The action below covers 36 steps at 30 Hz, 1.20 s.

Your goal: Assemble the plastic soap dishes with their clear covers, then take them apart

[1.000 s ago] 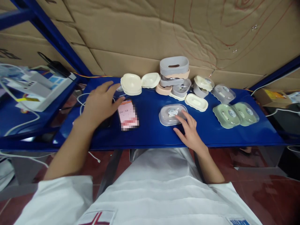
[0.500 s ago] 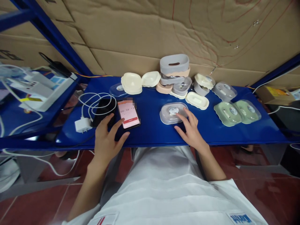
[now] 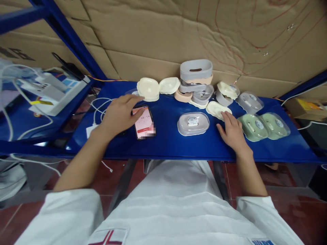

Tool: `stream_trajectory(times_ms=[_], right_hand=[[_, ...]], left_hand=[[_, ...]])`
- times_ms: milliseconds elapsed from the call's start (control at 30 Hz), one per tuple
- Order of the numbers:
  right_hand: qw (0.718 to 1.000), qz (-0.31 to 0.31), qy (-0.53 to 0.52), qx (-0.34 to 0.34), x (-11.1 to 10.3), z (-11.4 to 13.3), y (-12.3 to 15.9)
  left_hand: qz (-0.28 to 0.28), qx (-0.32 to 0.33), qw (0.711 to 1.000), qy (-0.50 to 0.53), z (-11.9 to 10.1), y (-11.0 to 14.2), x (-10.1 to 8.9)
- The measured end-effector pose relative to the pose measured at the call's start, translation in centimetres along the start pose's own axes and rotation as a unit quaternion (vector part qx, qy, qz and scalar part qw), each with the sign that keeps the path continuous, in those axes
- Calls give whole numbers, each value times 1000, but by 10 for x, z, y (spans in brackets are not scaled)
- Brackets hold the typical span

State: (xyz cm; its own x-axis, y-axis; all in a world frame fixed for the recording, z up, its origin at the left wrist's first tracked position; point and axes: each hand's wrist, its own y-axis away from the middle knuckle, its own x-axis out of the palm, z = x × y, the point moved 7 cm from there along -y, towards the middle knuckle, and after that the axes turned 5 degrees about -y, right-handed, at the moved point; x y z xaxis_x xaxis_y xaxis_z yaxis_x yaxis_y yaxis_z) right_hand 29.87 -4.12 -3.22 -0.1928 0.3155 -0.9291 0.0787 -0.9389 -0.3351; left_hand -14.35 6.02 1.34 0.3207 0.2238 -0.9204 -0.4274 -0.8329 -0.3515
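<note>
My left hand (image 3: 120, 114) lies open over the left part of the blue shelf (image 3: 168, 146), its fingers stretched toward a cream clamshell case (image 3: 148, 89) and partly over a phone (image 3: 144, 121) showing a timer. My right hand (image 3: 231, 131) rests open and flat on the shelf, fingertips at the near edge of a cream oval lid (image 3: 217, 109). A clear grey oval case (image 3: 193, 123) sits between the two hands, touched by neither.
A stack of grey and peach cases (image 3: 195, 80) stands at the back by the cardboard wall. Two green cases (image 3: 264, 125) and a clear one (image 3: 249, 101) lie to the right. A white charger cable (image 3: 98, 107) and a power strip (image 3: 52, 93) sit at left.
My left hand moved forward from the shelf's front edge to over the phone. My right hand left the clear grey case and slid right to the cream lid.
</note>
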Motion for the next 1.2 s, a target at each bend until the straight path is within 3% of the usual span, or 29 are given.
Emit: stream_trajectory(times_ms=[167,300,367,533,633,767,867,967,1100,1200], right_hand=[[992,115,51,-9,9,-16,-37],[977,212,19,-10,5,-18,-67],[982,189,18,-20,-10,-5,-85],[990,-23,12,-137,-66,69,-133],[987,-29,31,-152,-71,98,-164],[991,9,40,-130,-52,98,-202],[993,4,13,-115,-40,84,-213],[993,-42,-8,-107,-40,72,-203],[990,-105,-24,-92,-51,66,-162],[985,-140,-69,-78,-57,63,-119]], left_hand=[[54,0,996,-69,-5,-72,21],[70,-36,990,-113,-11,-88,39],[67,-46,991,-104,-11,-87,43],[56,-66,994,-67,-2,-81,39],[29,-72,996,-41,-1,-80,30],[-30,-59,998,-9,-8,-79,15],[-57,-1,998,39,-24,-75,3],[-58,105,987,108,-55,-64,-6],[-27,262,948,177,-114,-30,-5],[-29,412,898,154,-164,10,3]])
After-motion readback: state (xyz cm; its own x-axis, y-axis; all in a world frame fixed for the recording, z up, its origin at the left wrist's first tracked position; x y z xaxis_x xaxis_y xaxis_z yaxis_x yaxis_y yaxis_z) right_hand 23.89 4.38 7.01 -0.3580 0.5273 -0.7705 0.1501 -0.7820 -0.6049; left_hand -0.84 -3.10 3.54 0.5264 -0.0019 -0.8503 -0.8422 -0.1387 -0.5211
